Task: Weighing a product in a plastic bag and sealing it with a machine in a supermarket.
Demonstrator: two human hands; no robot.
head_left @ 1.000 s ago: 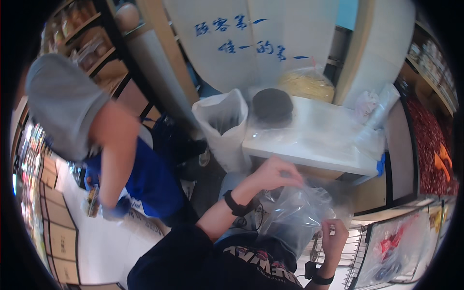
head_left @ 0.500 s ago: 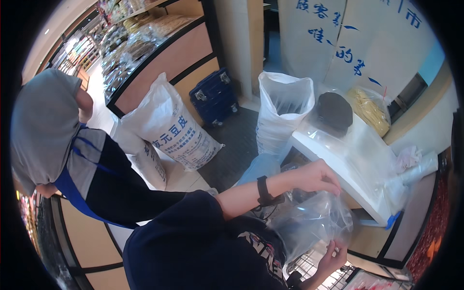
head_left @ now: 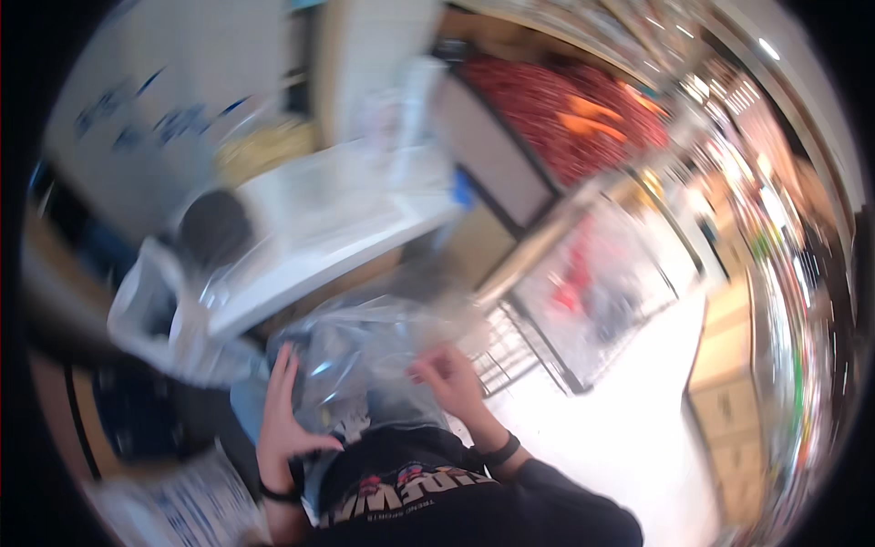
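The picture is smeared by motion. A large clear plastic bag [head_left: 351, 333] lies across my front, below a white table. At its left side my left hand [head_left: 287, 410] has long fingers stretched upward and the thumb spread to the right, apparently touching the plastic. My right hand [head_left: 442, 374] has curled fingers pinched on the bag's right part. What the bag holds, if anything, I cannot make out.
The white table [head_left: 319, 201] bears a dark round object [head_left: 217, 228] and a yellowish bag [head_left: 264, 150]. An open white sack [head_left: 146, 296] stands left, a filled sack [head_left: 173, 501] lower left. At right are a wire cart [head_left: 510, 346], red goods [head_left: 538, 118] and shelves.
The view has swung rightward, showing more cart and shelving; the co-worker has left view. My left hand has dropped from the bag's upper edge to its left side, fingers now stretched out.
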